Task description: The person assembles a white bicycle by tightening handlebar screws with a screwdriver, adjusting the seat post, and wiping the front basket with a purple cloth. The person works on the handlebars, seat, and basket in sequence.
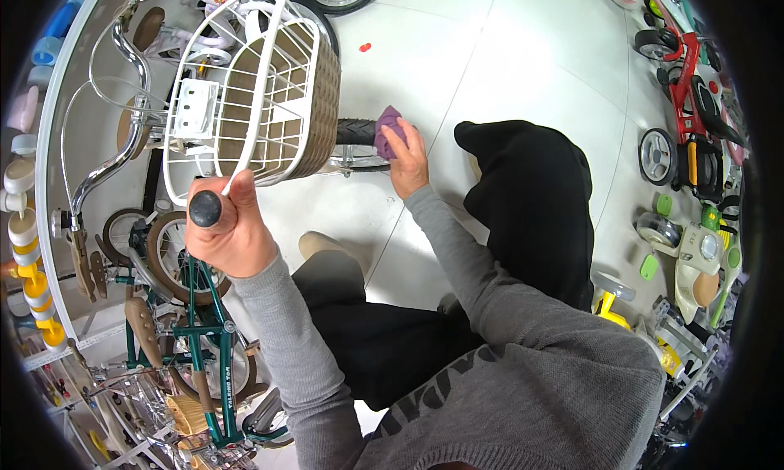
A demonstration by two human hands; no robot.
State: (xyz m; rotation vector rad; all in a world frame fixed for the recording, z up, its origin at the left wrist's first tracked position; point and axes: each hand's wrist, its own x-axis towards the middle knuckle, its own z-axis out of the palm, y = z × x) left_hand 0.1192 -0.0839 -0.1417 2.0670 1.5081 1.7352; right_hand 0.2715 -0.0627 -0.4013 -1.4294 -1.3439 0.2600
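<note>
My left hand is closed around an object with a round black end, which points up toward me; the rest of it is hidden in the fist. That hand is right beside the lower edge of a white wire basket with a woven brown side. In my right hand a crumpled purple cloth is pressed to the black tyre of a bicycle wheel. The wheel sticks out from under the basket. Chrome handlebars curve to the basket's left.
A dark green bicycle stands close by my left forearm. Shelves with colourful goods run along the left rim. To the right are a red tricycle and a cream ride-on toy. A small red piece lies on the pale tiled floor.
</note>
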